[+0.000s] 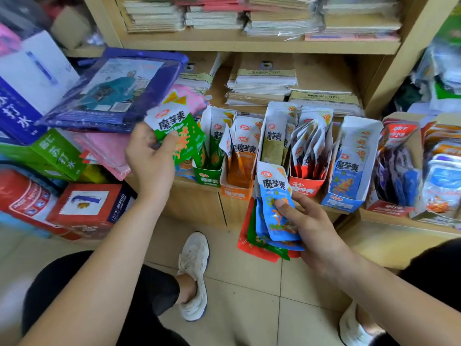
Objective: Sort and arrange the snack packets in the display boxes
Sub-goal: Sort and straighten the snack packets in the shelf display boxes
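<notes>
Green below and white on top, the green packet [183,141] is pinched in the person's left hand [149,151], with the thumb across its face and the fingers curled behind. It is held just left of the green display box [208,177] and a little above it, tilted, and its lower corner overlaps that box's left edge.

The green display box stands on a wooden ledge [194,196] and holds a few upright packets with green bottoms. Touching its right side is an orange display box [235,191] with orange packets leaning inside. Further right of the green display box come an olive packet [274,143] standing upright in a tall white holder, a red display box [308,188] crowded with fanned packets, and a blue display box [341,202] holding a neat row of packets.

Below and to the right of the green display box, lower than the ledge, the right hand [306,221] grips a stack of packets [264,240]. The thumb presses on the blue packet [277,196] on top, and green and red edges show underneath.

Behind the green display box lie piles of notebooks [262,83]. To its upper left a purple plastic-wrapped package [119,88] rests on cartons. Below it is a tiled floor [249,308] with a white sneaker [194,275].
</notes>
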A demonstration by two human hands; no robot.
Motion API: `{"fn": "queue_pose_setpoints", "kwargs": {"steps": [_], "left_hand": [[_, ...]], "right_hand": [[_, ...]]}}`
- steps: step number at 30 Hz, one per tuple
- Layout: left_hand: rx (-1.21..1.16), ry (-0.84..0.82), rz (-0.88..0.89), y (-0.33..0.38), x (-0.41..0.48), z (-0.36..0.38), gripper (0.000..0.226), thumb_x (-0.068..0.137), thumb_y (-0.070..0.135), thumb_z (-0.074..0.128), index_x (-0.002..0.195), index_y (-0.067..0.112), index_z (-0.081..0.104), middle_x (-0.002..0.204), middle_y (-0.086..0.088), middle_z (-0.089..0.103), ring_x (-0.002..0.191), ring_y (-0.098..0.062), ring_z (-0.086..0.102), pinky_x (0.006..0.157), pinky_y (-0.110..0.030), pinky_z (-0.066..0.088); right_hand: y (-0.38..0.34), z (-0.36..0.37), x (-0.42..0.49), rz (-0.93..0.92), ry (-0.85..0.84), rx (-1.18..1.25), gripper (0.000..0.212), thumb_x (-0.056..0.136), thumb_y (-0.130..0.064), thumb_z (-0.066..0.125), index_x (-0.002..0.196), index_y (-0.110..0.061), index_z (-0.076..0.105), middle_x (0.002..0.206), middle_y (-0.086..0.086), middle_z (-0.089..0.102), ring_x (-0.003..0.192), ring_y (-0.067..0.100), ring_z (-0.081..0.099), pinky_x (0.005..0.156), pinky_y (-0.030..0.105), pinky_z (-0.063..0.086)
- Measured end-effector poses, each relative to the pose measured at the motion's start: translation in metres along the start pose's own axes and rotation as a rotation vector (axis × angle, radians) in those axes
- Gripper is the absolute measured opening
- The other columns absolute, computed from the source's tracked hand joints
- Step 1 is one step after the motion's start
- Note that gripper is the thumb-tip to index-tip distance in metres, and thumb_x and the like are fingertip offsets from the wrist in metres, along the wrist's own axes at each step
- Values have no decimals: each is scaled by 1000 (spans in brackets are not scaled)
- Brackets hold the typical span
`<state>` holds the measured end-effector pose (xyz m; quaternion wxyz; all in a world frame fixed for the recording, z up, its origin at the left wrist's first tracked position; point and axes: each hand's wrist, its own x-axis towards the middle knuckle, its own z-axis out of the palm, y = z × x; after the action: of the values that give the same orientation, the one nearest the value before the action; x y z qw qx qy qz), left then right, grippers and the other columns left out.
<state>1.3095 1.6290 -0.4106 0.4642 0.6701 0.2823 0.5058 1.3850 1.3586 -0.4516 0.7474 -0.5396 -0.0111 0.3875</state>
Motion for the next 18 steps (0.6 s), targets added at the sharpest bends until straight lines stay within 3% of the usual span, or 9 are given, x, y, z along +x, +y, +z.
{"fn": "queue_pose_setpoints", "kwargs": {"steps": [3,6,9,11,14,16,18], "left_hand": [[161,26,128,-10,-1,18,43,82,13,76,72,31,38,58,14,41,54,1,41,58,-27,33],[254,-6,149,-22,-3,34,26,81,13,79,89,22,57,68,16,57,58,1,57,58,-20,42],[437,-90,201,-37,-8,42,28,78,18,82,95,20,60,87,10,68,68,-14,66,68,-33,53],[531,-114,239,-38,-12,43,32,78,22,82,102,18,61,99,7,70,67,-15,67,71,-40,53],[551,-89,270,-22,-22,39,37,82,27,79,112,18,60,109,7,64,65,-12,63,70,-32,49],[471,-60,289,-8,-37,33,34,82,25,77,108,15,59,102,6,56,63,-10,57,68,-19,43],[394,-140,224,3,-60,30,26,82,29,77,99,17,60,92,6,59,65,-9,56,66,-13,41]], "right_hand": [[0,0,1,-10,15,-2,31,90,-12,68,120,-4,64,101,19,73,84,38,70,72,53,62],[-1,0,3,-23,28,0,31,90,-11,68,121,-7,64,101,18,74,84,37,70,75,55,61],[-2,-1,4,-27,34,-6,31,91,-11,68,121,-7,64,100,18,74,82,36,70,73,55,61],[-3,-4,4,-29,31,-9,30,90,-11,68,120,-7,64,101,19,74,79,35,71,68,50,62],[-3,-7,3,-44,25,-14,32,89,-11,69,121,-9,64,106,20,74,79,33,73,62,43,60],[-3,-9,3,-51,19,-10,33,89,-11,69,122,-10,63,106,19,74,81,33,72,64,42,60],[-3,-9,3,-56,12,-5,33,89,-10,69,122,-9,63,104,17,74,82,33,72,68,45,61]]}}
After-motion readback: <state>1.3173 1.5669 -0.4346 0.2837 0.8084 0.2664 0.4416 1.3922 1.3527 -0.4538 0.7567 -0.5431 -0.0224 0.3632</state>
